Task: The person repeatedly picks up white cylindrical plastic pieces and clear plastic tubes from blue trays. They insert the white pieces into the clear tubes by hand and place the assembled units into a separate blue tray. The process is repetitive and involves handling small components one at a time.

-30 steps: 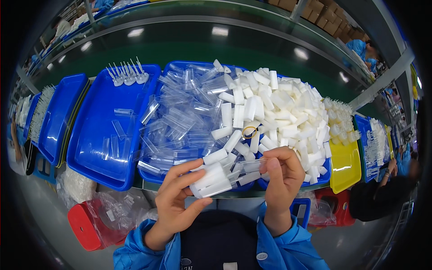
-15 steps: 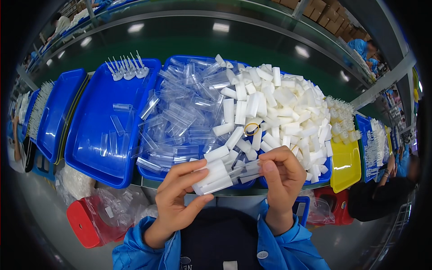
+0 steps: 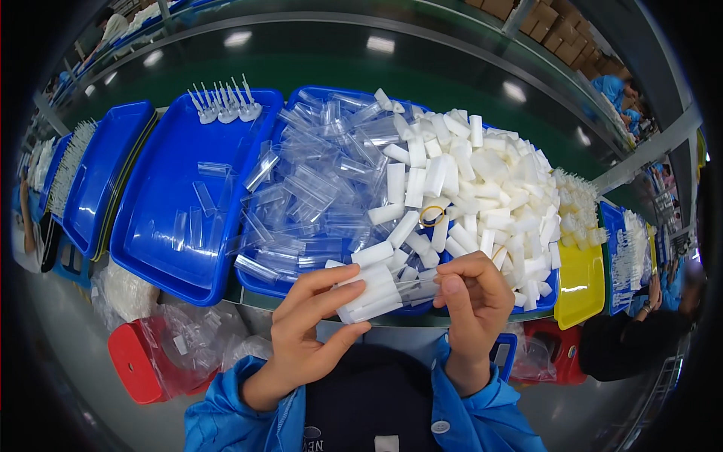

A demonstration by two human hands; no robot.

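Note:
My left hand (image 3: 312,324) is closed around a small bunch of white block-like pieces (image 3: 376,294), laid side by side between thumb and fingers. My right hand (image 3: 476,309) pinches the end of a clear plastic sleeve (image 3: 419,284). That sleeve spans the short gap between my hands and meets the right end of the white pieces; whether it goes inside one, I cannot tell. Just beyond my hands lie a heap of loose clear plastic sleeves (image 3: 312,188) and a larger pile of similar white pieces (image 3: 497,188).
To the left, a blue tray (image 3: 154,233) holds several white parts with upright stems (image 3: 226,109) and a few clear sleeves. A yellow tray (image 3: 580,290) with pale spiky parts stands at right. Red stools (image 3: 132,365) and plastic bags (image 3: 199,339) are below. Other people work farther off.
The stretch of clear sleeve showing between my hands is shorter and narrower than before. My left hand and the white pieces have come slightly nearer to my right hand.

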